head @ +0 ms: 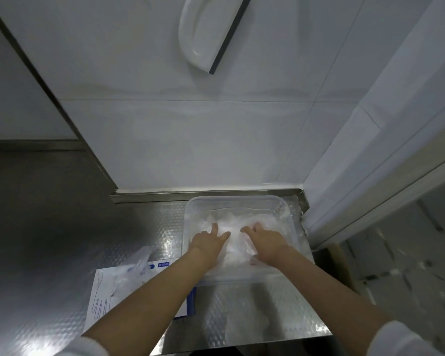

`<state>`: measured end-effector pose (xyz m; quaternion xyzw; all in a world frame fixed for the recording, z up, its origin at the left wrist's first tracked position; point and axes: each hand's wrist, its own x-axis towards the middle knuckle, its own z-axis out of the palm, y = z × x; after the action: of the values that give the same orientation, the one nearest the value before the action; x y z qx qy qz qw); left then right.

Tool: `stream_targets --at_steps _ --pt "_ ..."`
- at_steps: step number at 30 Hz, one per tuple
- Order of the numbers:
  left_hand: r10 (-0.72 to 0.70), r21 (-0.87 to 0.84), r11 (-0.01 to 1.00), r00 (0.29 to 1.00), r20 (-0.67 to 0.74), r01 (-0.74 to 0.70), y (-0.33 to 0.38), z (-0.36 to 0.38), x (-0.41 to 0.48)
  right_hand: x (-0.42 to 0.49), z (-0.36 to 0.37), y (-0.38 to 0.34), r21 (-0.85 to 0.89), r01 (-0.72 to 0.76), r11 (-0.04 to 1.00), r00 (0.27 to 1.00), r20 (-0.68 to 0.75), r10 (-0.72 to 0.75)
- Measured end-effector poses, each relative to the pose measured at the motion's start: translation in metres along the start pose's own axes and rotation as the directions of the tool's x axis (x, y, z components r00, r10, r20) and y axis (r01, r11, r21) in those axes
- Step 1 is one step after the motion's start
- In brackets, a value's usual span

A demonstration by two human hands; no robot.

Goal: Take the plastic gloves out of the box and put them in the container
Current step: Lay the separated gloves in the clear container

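Head view gives me both bare forearms reaching away from the camera into a clear plastic container (237,199) that sits at the far right corner of the embossed steel table (162,227), close against the white tiled wall (190,140).

A crumpled heap of thin, translucent plastic gloves (233,220) fills the bottom of the container, and both hands are on top of it. My left hand (208,242) lies palm down with the fingers straight and spread, pressing on the left part of the heap and holding nothing. My right hand (265,239) is also palm down, just to the right of the other, with the fingers stretched forward. Their tips sink into the film, so I cannot tell whether they pinch any of it. A bunch of gloves shows between the two hands.

To the left, nearer the camera, the glove box (100,294) lies flat on the table, white with blue print and a line drawing of a hand on its near end. My left forearm crosses above its right side. A few loose gloves (135,264) stick out at its far end, well apart from the container.

White sleeves (402,339) show at the bottom edge. High on the wall hangs a white moulded fixture (203,34), and a white frame (370,155) runs up the right side.
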<state>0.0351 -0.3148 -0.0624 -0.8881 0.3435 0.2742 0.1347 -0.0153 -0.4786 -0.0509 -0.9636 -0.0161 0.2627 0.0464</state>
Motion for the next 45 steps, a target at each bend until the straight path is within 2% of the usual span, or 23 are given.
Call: stream_targets --at_steps 3,9,11,13,15,17,20,22,24,27,28,30,32,36,40,43,45 --pt "-0.004 0.064 0.998 0.999 0.045 0.002 -0.001 0.003 0.002 0.003 0.007 0.003 -0.027 -0.024 0.999 0.999 0.041 0.025" --pt "-0.002 0.05 0.999 0.994 0.113 -0.004 -0.002 0.001 0.004 0.006 0.007 0.004 -0.043 -0.029 0.999 0.996 0.079 0.033" --pt "0.024 0.044 0.999 0.996 0.086 -0.028 -0.003 -0.008 -0.002 0.003 0.0 0.001 0.027 -0.061 0.998 0.996 0.063 0.059" --pt "0.061 0.064 0.996 0.998 -0.017 -0.06 -0.008 -0.022 -0.013 -0.006 -0.011 -0.004 0.082 -0.068 0.994 0.998 0.015 0.067" --pt "0.082 0.069 0.995 0.979 -0.185 -0.071 -0.017 -0.036 -0.028 -0.018 -0.022 -0.015 0.108 -0.038 0.993 0.993 -0.11 0.05" --pt "0.061 -0.021 0.997 0.916 -0.397 -0.075 -0.029 -0.048 -0.045 -0.029 -0.031 -0.028 0.197 0.039 0.98 0.947 -0.319 0.026" --pt "-0.065 -0.225 0.97 0.787 -0.614 -0.096 -0.05 -0.048 -0.077 -0.048 -0.039 -0.065 0.28 0.258 0.925 0.781 -0.624 -0.029" --pt "-0.154 -0.313 0.947 0.747 -0.647 -0.076 -0.068 -0.031 -0.098 -0.058 -0.034 -0.093 0.246 0.39 0.887 0.703 -0.702 -0.114" --pt "-0.261 -0.4 0.917 0.747 -0.611 -0.007 -0.088 -0.006 -0.114 -0.064 -0.022 -0.12 0.224 0.48 0.848 0.717 -0.658 -0.232" --pt "-0.345 -0.427 0.893 0.825 -0.448 0.142 -0.115 0.037 -0.136 -0.064 0.005 -0.153 0.113 0.613 0.782 0.694 -0.55 -0.465" --pt "-0.34 -0.442 0.884 0.857 -0.386 0.151 -0.12 0.052 -0.141 -0.062 0.014 -0.163 0.122 0.616 0.778 0.717 -0.497 -0.49" --pt "-0.28 -0.505 0.856 0.922 -0.266 0.114 -0.127 0.077 -0.152 -0.058 0.027 -0.184 0.159 0.559 0.814 0.783 -0.424 -0.455" --pt "-0.178 -0.476 0.877 0.963 -0.201 0.063 -0.128 0.094 -0.156 -0.05 0.033 -0.198 0.135 0.438 0.889 0.87 -0.314 -0.381" --pt "-0.105 -0.455 0.891 0.976 -0.188 0.008 -0.126 0.105 -0.159 -0.034 0.036 -0.212 0.056 0.276 0.96 0.947 -0.186 -0.261" --pt "-0.101 -0.405 0.914 0.972 -0.214 0.006 -0.125 0.113 -0.161 -0.028 0.031 -0.218 -0.002 0.206 0.978 0.952 -0.23 -0.201" --pt "-0.107 -0.432 0.902 0.966 -0.234 -0.005 -0.123 0.115 -0.161 -0.029 0.028 -0.22 -0.026 0.258 0.966 0.884 -0.396 -0.247" --pt "-0.121 -0.443 0.896 0.964 -0.235 0.005 -0.125 0.115 -0.16 -0.031 0.029 -0.22 0.044 0.284 0.958 0.841 -0.491 -0.227"
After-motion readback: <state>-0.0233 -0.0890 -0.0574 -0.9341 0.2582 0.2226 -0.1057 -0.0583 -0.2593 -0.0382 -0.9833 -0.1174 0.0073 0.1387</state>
